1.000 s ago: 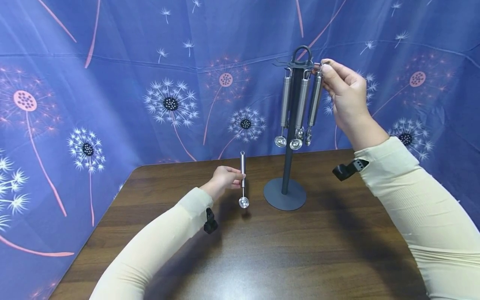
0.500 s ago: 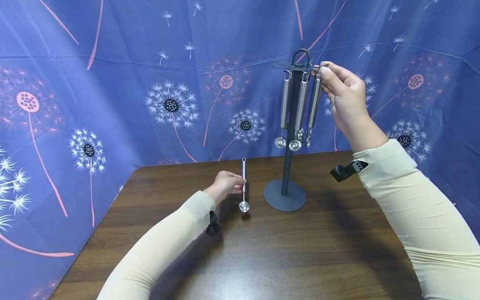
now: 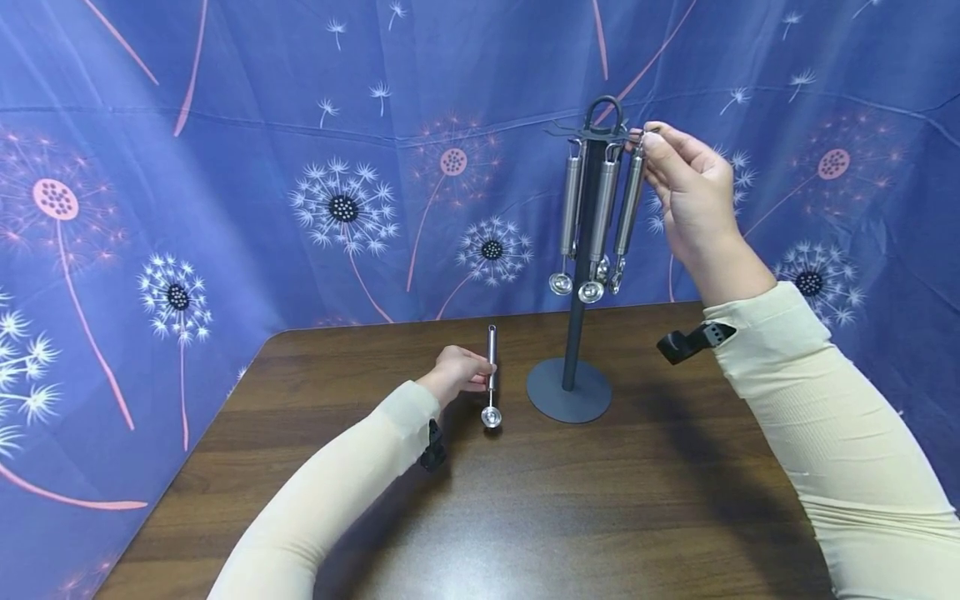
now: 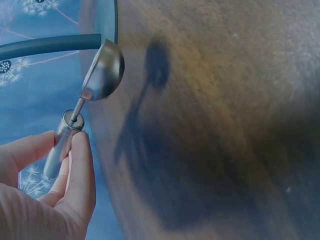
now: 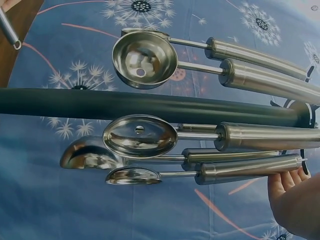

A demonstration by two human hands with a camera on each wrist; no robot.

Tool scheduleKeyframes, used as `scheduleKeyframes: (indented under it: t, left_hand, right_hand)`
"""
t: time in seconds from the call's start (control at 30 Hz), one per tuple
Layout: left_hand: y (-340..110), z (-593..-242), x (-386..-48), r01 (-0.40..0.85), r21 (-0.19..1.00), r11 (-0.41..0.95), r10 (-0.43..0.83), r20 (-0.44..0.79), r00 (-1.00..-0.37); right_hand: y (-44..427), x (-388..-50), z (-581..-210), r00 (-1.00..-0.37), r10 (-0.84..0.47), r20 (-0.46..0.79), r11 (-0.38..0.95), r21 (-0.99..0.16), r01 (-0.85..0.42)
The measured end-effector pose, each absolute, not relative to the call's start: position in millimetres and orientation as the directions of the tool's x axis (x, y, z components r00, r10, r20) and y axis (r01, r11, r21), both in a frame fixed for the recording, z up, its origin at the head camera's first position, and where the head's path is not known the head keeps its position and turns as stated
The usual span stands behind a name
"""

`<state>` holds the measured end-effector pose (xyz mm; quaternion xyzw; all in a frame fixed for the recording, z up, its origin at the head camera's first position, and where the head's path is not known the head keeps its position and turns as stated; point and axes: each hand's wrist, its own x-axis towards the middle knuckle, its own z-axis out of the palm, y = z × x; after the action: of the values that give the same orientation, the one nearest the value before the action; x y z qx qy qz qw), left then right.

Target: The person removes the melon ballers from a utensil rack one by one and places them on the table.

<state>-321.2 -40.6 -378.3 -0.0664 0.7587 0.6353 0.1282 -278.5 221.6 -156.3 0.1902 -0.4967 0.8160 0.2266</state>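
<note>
My left hand (image 3: 459,370) pinches the steel handle of a melon baller (image 3: 491,417), bowl end down, low over the table left of the stand. In the left wrist view, thumb and fingertips grip the handle just behind the neck, and the round bowl (image 4: 107,72) stands apart from its shadow. My right hand (image 3: 693,183) pinches the looped top of another melon baller (image 3: 630,204) at the right side of the dark rack (image 3: 573,342). Several more melon ballers (image 3: 603,208) hang around the pole. Fingers partly hide the hook at my right hand.
The rack's round base (image 3: 570,404) stands on the brown wooden table (image 3: 585,500), towards its back edge. Directly behind hangs a blue dandelion-print cloth (image 3: 247,183), which also runs along the left side. Black wrist cameras (image 3: 697,342) sit at both cuffs.
My left hand has lowered the melon baller towards the table and shifted slightly right. My right hand stays at the same hanging melon baller on the rack.
</note>
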Motion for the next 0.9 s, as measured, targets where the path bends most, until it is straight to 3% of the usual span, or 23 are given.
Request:
scheduleKeyframes:
  t: [0.9]
  left_hand:
    - [-30, -398, -316, -0.353, 0.910, 0.216, 0.053, -0.372, -0.927]
  right_hand:
    - [220, -276, -157, -0.829, 0.199, 0.523, -0.390, -0.734, -0.556]
